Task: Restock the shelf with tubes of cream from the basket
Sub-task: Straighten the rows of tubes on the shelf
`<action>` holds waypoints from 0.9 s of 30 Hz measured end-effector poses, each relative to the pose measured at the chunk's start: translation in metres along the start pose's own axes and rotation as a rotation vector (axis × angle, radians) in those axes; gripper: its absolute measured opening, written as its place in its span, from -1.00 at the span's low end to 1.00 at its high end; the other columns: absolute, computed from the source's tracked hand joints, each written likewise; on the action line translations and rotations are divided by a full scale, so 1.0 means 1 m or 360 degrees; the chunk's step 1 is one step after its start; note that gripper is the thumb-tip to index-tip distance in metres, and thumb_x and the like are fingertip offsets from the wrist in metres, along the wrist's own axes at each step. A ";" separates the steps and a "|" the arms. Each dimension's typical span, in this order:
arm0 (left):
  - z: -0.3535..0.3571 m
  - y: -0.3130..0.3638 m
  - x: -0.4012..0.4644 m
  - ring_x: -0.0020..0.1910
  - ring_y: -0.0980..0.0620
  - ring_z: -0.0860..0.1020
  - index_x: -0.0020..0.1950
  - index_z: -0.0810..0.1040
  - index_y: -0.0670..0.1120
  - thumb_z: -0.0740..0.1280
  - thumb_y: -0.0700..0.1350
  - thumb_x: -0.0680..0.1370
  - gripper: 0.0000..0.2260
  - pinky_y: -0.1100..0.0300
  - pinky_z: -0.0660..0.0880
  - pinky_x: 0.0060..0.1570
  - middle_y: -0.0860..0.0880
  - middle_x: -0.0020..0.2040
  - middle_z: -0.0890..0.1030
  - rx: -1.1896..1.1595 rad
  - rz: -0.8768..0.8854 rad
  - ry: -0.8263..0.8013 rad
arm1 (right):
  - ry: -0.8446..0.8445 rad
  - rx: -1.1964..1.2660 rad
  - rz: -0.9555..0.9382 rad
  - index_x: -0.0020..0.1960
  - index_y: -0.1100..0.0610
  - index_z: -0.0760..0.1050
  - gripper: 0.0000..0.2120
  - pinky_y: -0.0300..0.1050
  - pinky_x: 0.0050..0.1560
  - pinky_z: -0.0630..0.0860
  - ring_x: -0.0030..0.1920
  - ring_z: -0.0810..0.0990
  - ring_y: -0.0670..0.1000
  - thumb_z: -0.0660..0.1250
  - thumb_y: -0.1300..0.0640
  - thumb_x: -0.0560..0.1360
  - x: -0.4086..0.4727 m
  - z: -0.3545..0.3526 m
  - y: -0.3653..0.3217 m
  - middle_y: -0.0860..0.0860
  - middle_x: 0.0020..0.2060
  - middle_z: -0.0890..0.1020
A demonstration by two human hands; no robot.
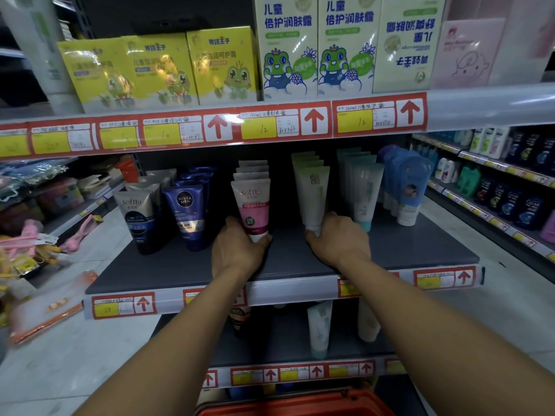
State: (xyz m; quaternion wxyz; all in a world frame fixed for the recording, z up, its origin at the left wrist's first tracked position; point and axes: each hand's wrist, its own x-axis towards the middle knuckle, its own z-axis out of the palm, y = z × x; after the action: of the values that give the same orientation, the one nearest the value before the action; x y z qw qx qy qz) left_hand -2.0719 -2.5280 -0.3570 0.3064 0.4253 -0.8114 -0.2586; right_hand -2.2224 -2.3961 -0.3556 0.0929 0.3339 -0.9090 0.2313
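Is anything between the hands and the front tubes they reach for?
Nothing visible: the left hand is on the pink tube, and the right hand is on the white-green tube.

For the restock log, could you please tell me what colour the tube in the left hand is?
Pink and white Softto tube, clearest in the head view.

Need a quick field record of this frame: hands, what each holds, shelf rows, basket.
left hand: gripping base of pink Softto tube
right hand: gripping base of white-green tube
middle shelf: tubes upright in rows, front area bare
other rows: grey Softto tube, Nivea Men tube
basket: red rim at bottom edge, contents hidden
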 end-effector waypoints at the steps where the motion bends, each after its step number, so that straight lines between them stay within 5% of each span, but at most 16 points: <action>1: 0.000 0.000 0.000 0.17 -0.22 0.62 0.27 0.44 -0.10 0.55 0.17 0.45 -0.44 0.08 0.48 -0.03 -0.15 0.22 0.62 0.0006 0.0002 0.0003 | 0.0001 -0.0002 -0.0002 0.13 0.17 0.47 -0.57 -0.08 -0.23 0.44 -0.01 0.65 0.18 0.28 -0.20 0.56 0.000 0.000 0.000 0.12 0.01 0.65; 16: 0.001 0.004 -0.007 0.11 -0.20 0.62 0.22 0.33 -0.06 0.58 0.15 0.39 -0.39 0.00 0.56 0.00 -0.13 0.17 0.60 -0.0037 -0.0018 0.0102 | 0.0018 0.0050 -0.0006 0.11 0.17 0.48 -0.55 -0.09 -0.25 0.45 -0.04 0.66 0.17 0.32 -0.22 0.52 -0.005 -0.004 -0.003 0.10 -0.02 0.64; 21: -0.003 0.009 -0.018 -0.01 -0.16 0.58 0.17 0.35 -0.08 0.45 0.06 0.45 -0.57 0.03 0.48 -0.11 -0.08 0.03 0.58 -0.0131 0.0050 0.0459 | 0.0320 0.0142 -0.0016 -0.10 0.11 0.38 -0.65 -0.10 -0.34 0.39 -0.20 0.64 0.17 0.21 -0.19 0.52 -0.018 -0.016 -0.010 0.07 -0.23 0.59; 27: -0.006 0.019 -0.034 -0.05 -0.21 0.56 0.03 0.46 -0.08 0.42 -0.19 0.47 -0.79 0.05 0.40 -0.16 -0.08 -0.08 0.55 -0.0034 0.0332 0.0627 | 0.0412 0.0250 0.0049 -0.15 0.10 0.41 -0.80 -0.07 -0.31 0.36 -0.19 0.63 0.22 0.23 -0.03 0.52 -0.031 -0.038 0.018 0.09 -0.22 0.62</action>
State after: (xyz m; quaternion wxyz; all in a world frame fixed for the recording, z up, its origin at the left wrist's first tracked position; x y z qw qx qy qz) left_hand -2.0626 -2.4902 -0.3491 0.4888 0.3780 -0.7726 -0.1460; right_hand -2.2095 -2.3483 -0.3388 0.1793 0.2935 -0.8736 0.3443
